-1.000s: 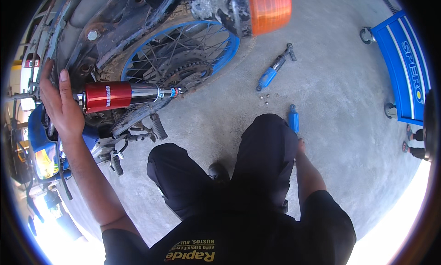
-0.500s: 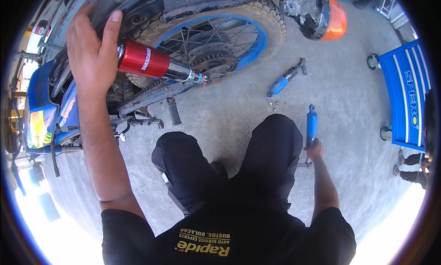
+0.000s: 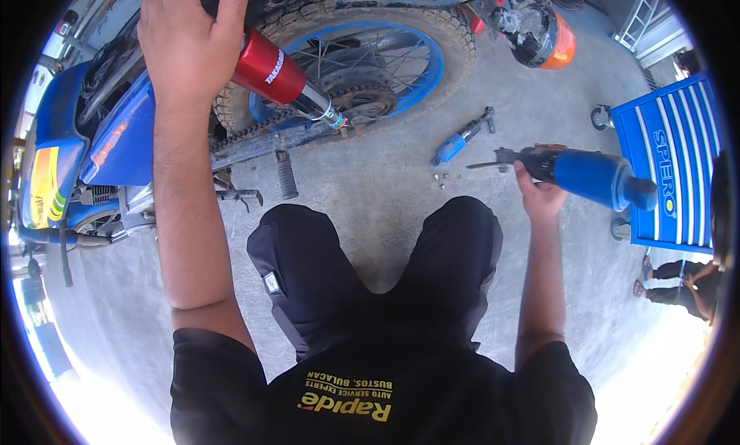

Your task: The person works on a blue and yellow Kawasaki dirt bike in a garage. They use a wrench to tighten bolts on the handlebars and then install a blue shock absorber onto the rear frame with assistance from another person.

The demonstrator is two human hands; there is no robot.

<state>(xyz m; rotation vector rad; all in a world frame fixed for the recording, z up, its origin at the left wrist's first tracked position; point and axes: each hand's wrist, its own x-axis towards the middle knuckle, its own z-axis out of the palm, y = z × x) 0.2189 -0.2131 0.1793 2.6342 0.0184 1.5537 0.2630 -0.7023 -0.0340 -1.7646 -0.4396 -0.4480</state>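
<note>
My left hand [image 3: 189, 55] reaches to the motorcycle [image 3: 127, 136] at the far left, fingers stretched out and thumb apart. It rests by the upper end of a red shock absorber [image 3: 270, 69], whose silver lower end meets the bike beside the rear wheel [image 3: 435, 71] and chain. The hand partly hides that upper end, and the view cuts off some fingertips. Out to the right, my right hand [image 3: 542, 198] is closed around the dark end of a blue shock absorber [image 3: 590, 175], lifted above the floor and held roughly level. A similar blue shock absorber [image 3: 456, 146] lies on the concrete.
Several small metal pieces [image 3: 439, 180] lie on the floor before my knees. A blue tool cabinet [image 3: 651, 171] on casters stands at right. An orange-and-black cylindrical object [image 3: 561, 44] is beyond the wheel. Another person's legs [image 3: 664, 271] show at the right edge.
My right hand has raised the blue shock absorber off the floor and turned it level, its blue end pointing right. My left hand stays by the red one; the whole view has shifted slightly.
</note>
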